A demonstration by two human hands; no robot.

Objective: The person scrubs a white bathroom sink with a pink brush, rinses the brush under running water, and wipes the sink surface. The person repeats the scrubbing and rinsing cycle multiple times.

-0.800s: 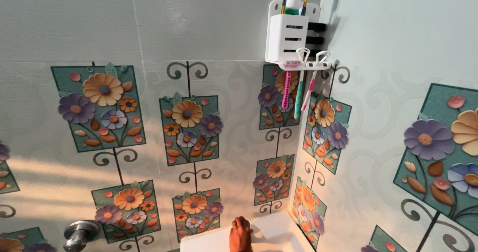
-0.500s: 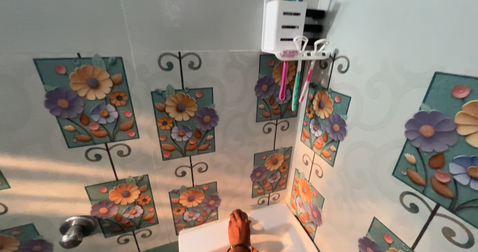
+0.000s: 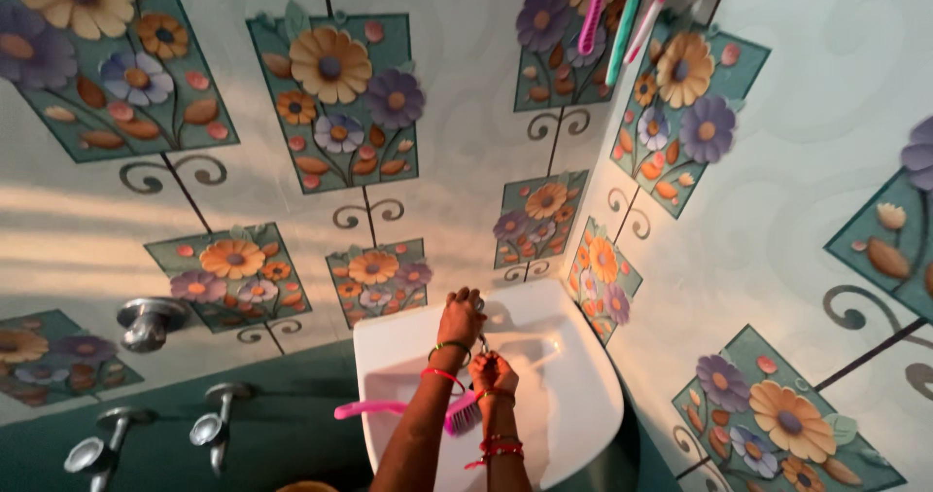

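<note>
No packages or signs show here; the only printed surfaces are the wall tiles [image 3: 330,103], pale with teal rectangular panels of orange, purple and blue flowers above dark scrollwork, running across both walls that meet in the corner. At the top of the corner hang toothbrushes [image 3: 622,16], one pink, one green, one red-pink, their handles pointing down over a flower panel. Low in the corner sits a white washbasin [image 3: 583,424], its rounded rim curving out to the right and its back edge tight against both walls. The left hand [image 3: 462,319] is raised to the small metal tap [image 3: 481,307] at the back of the basin, fingers closed around it, with green and red bands on the wrist. The right hand [image 3: 493,373] sits just below and in front of it, over the bowl, fingers curled shut around something small that cannot be made out; red bangles ring that wrist. A pink brush [image 3: 418,412] with a long pink handle lies across the front left of the basin, its bristled head just beside the right forearm, partly hidden by the left arm. To the left, well apart from the basin, a round chrome knob [image 3: 151,322] and two chrome taps [image 3: 209,426] stick out from the wall above a dark green band. Open room lies in the right half of the bowl.
</note>
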